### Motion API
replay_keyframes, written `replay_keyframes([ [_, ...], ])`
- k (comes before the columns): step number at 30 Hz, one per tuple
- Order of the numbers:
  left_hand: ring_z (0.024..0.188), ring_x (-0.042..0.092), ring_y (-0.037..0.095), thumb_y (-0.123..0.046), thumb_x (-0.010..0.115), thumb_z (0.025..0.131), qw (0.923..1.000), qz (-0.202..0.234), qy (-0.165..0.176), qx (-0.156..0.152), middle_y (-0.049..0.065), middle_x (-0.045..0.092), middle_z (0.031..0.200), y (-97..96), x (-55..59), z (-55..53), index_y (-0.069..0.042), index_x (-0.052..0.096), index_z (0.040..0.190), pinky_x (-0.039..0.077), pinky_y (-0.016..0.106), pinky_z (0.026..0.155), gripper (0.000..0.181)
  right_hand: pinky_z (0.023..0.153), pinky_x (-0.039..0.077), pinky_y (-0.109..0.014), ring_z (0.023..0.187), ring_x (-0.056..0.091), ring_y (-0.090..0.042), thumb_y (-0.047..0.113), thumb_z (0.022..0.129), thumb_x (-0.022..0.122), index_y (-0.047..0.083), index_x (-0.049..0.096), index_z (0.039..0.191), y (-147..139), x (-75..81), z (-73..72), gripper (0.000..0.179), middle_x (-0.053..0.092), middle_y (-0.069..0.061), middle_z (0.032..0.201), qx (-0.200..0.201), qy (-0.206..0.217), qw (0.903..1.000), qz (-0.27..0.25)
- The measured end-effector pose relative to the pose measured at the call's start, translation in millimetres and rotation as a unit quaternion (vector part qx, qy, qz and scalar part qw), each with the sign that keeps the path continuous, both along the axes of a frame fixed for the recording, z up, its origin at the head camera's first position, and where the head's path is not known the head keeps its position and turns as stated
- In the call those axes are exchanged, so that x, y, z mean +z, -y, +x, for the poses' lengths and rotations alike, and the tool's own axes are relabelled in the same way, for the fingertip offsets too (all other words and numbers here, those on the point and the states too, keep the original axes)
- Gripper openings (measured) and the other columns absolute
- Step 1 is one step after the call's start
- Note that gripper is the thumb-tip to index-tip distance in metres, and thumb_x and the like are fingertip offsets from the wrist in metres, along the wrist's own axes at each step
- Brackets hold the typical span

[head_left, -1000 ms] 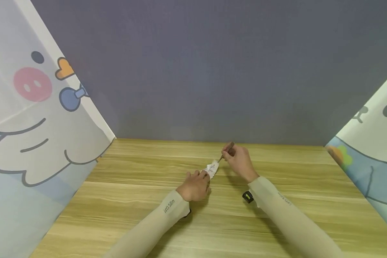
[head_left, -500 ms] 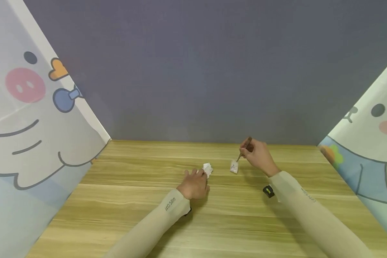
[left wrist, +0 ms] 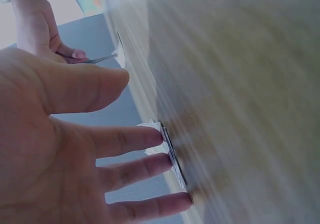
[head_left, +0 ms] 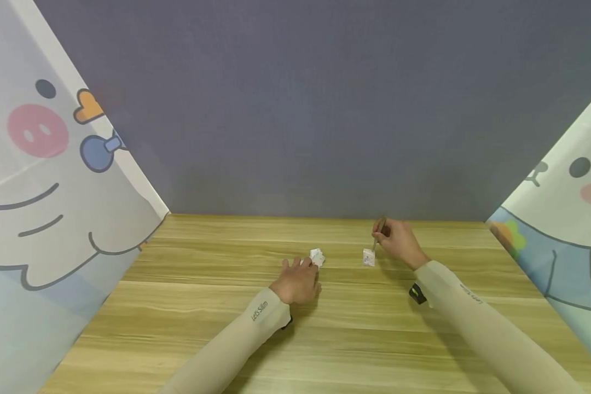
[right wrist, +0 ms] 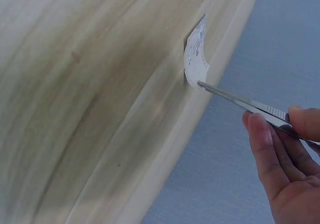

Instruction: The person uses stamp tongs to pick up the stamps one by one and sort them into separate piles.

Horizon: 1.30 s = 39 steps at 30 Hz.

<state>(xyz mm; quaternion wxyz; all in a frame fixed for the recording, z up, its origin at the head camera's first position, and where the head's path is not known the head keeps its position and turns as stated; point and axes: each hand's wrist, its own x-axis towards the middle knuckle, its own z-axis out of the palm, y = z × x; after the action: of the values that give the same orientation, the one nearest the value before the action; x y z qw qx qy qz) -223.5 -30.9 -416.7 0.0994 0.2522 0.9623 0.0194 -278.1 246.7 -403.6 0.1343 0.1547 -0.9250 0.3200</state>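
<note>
In the head view my right hand (head_left: 399,242) pinches a pair of metal tweezers (right wrist: 250,107) between thumb and fingers. The tweezer tips touch one edge of a small white stamp (right wrist: 196,56), which has a serrated edge and faint printed marks. This stamp bends upward at the tip end, with its far part against or close to the wooden table. My left hand (head_left: 296,282) is at the middle, fingers spread, fingertips on a small pile of white stamps (head_left: 317,257). In the left wrist view the fingers partly cover that pile (left wrist: 156,149).
The wooden table (head_left: 256,350) runs back to a grey panel (head_left: 295,109). Cartoon-printed panels stand at the left (head_left: 79,219) and right (head_left: 571,230). A dark wrist device (head_left: 417,294) hangs under the right sleeve.
My right hand has moved rightward with the tweezers, carrying the stamp from beside the pile to a spot apart from it, then lowering it slightly. The left hand has stayed at the pile.
</note>
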Motion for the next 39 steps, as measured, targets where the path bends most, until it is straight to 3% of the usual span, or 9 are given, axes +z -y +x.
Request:
replay_keyframes([
  [9,0.12,0.039,0.026,-0.038,0.053,0.096,1.0,0.007,0.004,0.002,0.005,0.041,0.139,0.9,-2.6,-0.9,-0.011,0.052,0.134,0.03,0.044,0.088,0.047,0.063,0.05,-0.037,0.071,0.061,-0.021,0.013,0.089,0.067,0.005,0.062,0.091,1.2,1.7,0.5,0.01,0.063,-0.005,0.078,-0.028,-0.02,0.9991,-0.024],
  [16,0.12,0.038,0.026,-0.036,0.052,0.096,0.9998,0.017,0.01,0.002,0.005,0.039,0.141,3.9,-1.2,-0.3,-0.014,0.046,0.14,0.03,0.045,0.088,0.049,0.062,0.053,-0.03,0.071,0.064,-0.018,0.007,0.084,0.072,0.002,0.06,0.097,25.3,6.1,9.9,0.018,0.065,-0.007,0.084,0.049,-0.049,0.9959,-0.059],
  [22,0.123,0.037,0.026,-0.034,0.052,0.097,0.9991,0.036,0.022,0.0,0.004,0.04,0.141,5.9,0.7,-0.5,-0.013,0.051,0.135,0.028,0.052,0.096,0.043,0.068,0.053,-0.031,0.078,0.066,-0.015,0.008,0.087,0.069,0.007,0.068,0.096,52.9,7.1,16.5,0.01,0.067,-0.001,0.09,0.078,-0.018,0.9931,-0.086],
  [27,0.124,0.037,0.025,-0.036,0.052,0.097,0.9998,0.013,0.016,-0.001,0.003,0.04,0.142,6.6,1.5,-0.7,-0.014,0.052,0.135,0.03,0.051,0.095,0.045,0.073,0.053,-0.029,0.082,0.065,-0.012,0.012,0.089,0.067,0.011,0.069,0.094,73.2,-0.4,12.1,0.006,0.065,0.004,0.092,0.103,0.005,0.9901,-0.096],
  [30,0.124,0.037,0.024,-0.038,0.052,0.097,0.9999,0.001,0.012,-0.002,0.001,0.04,0.141,6.6,1.3,-0.8,-0.015,0.051,0.136,0.032,0.049,0.093,0.045,0.071,0.053,-0.03,0.082,0.066,-0.018,0.011,0.089,0.067,0.007,0.068,0.094,83.7,-6.4,7.3,0.006,0.065,0.002,0.089,0.115,0.027,0.9863,-0.115],
  [34,0.122,0.038,0.023,-0.039,0.052,0.097,0.9999,-0.007,0.009,-0.003,0.001,0.04,0.141,6.5,1.7,0.1,-0.015,0.051,0.137,0.032,0.048,0.092,0.047,0.067,0.054,-0.031,0.08,0.067,-0.024,0.009,0.089,0.067,0.006,0.066,0.092,92.3,-12.2,2.5,0.005,0.066,-0.002,0.083,0.111,0.057,0.9828,-0.136],
  [39,0.12,0.038,0.022,-0.039,0.051,0.097,0.9999,-0.012,0.008,-0.007,0.0,0.039,0.141,7.0,2.2,0.6,-0.014,0.049,0.138,0.032,0.046,0.091,0.048,0.063,0.053,-0.027,0.076,0.067,-0.02,0.007,0.087,0.068,0.009,0.065,0.089,96.3,-17.1,-0.7,0.005,0.065,-0.002,0.081,0.092,0.061,0.9849,-0.133],
])
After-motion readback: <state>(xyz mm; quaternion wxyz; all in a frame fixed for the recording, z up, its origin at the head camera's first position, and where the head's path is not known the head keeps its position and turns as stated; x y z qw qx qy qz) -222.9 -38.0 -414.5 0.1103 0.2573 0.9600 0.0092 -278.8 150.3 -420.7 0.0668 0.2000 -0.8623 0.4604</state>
